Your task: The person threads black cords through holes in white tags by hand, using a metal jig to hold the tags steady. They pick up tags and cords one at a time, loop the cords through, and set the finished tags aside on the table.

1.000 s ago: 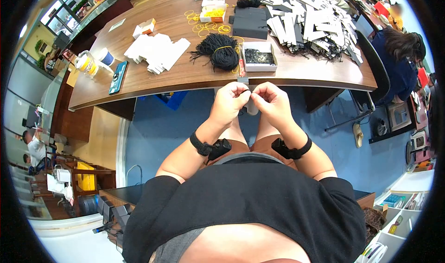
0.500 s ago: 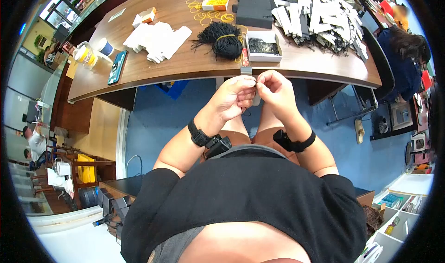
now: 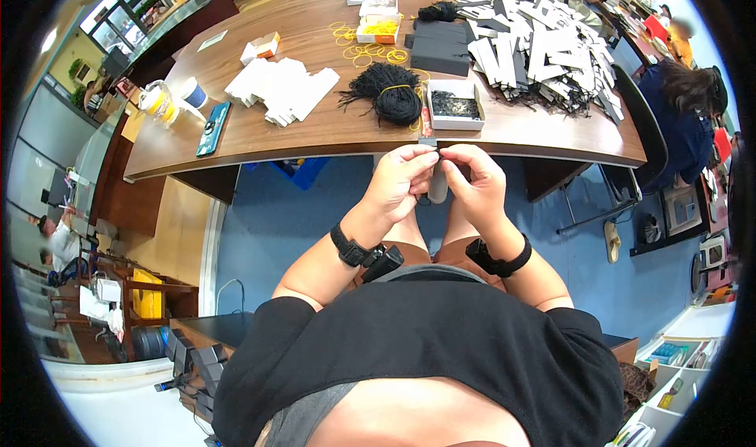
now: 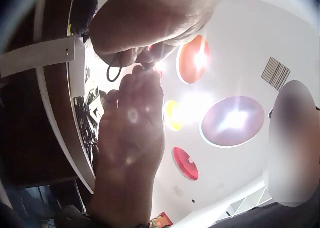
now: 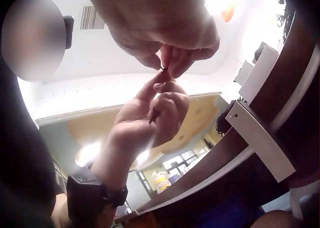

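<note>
In the head view my left hand (image 3: 400, 182) and right hand (image 3: 477, 185) meet fingertip to fingertip just in front of the table edge. Between thumb and forefinger, each hand pinches a thin black cord (image 4: 114, 75), whose small loop hangs beside the fingers in the left wrist view. The right wrist view shows a dark bit of the cord (image 5: 164, 69) right at the touching fingertips; the rest of it is hidden by the fingers. Close beyond the hands, a pale flat strip (image 5: 262, 140) with a small hole juts out from the table edge.
On the wooden table (image 3: 315, 144) lie a bundle of black cords (image 3: 398, 104), a white box (image 3: 457, 122) of small black pieces, a heap of black and white strips (image 3: 543, 53), yellow rubber bands (image 3: 379, 29), white cards (image 3: 283, 89) and a phone (image 3: 213, 128). Cups stand at the left.
The hands stay together at the table edge. The left fingers have shifted their pinch, and the left hand has turned so its curled lower fingers show. The head view has shifted slightly.
</note>
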`<state>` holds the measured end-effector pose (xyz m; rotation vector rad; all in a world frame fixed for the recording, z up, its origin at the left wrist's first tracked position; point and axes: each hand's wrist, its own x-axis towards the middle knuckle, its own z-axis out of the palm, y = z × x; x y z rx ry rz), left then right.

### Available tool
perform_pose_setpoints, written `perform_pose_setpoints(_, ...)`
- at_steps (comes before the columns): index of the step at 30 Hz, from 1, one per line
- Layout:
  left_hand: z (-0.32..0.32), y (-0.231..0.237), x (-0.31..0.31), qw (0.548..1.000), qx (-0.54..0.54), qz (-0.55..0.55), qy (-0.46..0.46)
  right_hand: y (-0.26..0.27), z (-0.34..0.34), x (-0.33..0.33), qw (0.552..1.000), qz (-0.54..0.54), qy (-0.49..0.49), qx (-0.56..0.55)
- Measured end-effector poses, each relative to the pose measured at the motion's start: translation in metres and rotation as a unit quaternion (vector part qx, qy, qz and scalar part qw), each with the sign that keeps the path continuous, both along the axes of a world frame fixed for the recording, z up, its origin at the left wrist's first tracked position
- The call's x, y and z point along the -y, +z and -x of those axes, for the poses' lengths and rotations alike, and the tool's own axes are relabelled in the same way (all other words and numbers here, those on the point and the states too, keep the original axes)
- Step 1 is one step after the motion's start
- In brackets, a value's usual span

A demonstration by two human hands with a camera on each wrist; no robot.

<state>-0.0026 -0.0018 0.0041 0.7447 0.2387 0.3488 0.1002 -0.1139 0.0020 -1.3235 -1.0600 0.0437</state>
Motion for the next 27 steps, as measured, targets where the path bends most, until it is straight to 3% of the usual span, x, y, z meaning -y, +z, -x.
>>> perform_pose_setpoints(2, 0.000, 0.001, 0.000, 0.999, 0.002, -0.038, 0.020, 0.005, 0.000, 0.000, 1.000, -0.002, 0.002, 0.011)
perform_pose_setpoints(8, -0.001, 0.001, 0.007, 0.972, -0.038, -0.207, 0.109, 0.017, -0.007, 0.002, 0.961, 0.042, -0.113, 0.249)
perform_pose_setpoints(11, -0.007, -0.010, 0.007, 0.870, -0.020, -0.449, 0.203, 0.017, -0.004, 0.005, 0.990, 0.103, -0.052, 0.086)
perform_pose_setpoints(13, 0.000, 0.005, 0.013, 0.802, -0.060, -0.556, 0.209, 0.013, -0.013, 0.010, 0.972, 0.130, 0.082, -0.176)
perform_pose_setpoints(14, 0.003, 0.010, 0.016, 0.763, -0.079, -0.607, 0.210, 0.012, -0.018, 0.011, 0.941, 0.120, 0.152, -0.279)
perform_pose_setpoints(15, 0.000, 0.007, 0.017, 0.753, -0.048, -0.616, 0.226, 0.012, -0.023, 0.013, 0.905, 0.122, 0.209, -0.350)
perform_pose_setpoints(19, -0.001, 0.005, 0.021, 0.802, -0.051, -0.563, 0.192, 0.001, -0.035, 0.018, 0.715, 0.098, 0.364, -0.588)
perform_pose_setpoints(22, -0.007, 0.000, 0.020, 0.853, -0.030, -0.485, 0.188, 0.003, -0.031, 0.019, 0.713, 0.039, 0.320, -0.622)
perform_pose_setpoints(25, -0.006, 0.002, 0.020, 0.860, -0.036, -0.473, 0.190, 0.000, -0.024, 0.019, 0.886, 0.036, 0.180, -0.426)
perform_pose_setpoints(27, -0.007, 0.004, 0.019, 0.851, -0.047, -0.486, 0.193, -0.004, -0.019, 0.018, 0.954, 0.032, 0.106, -0.278)
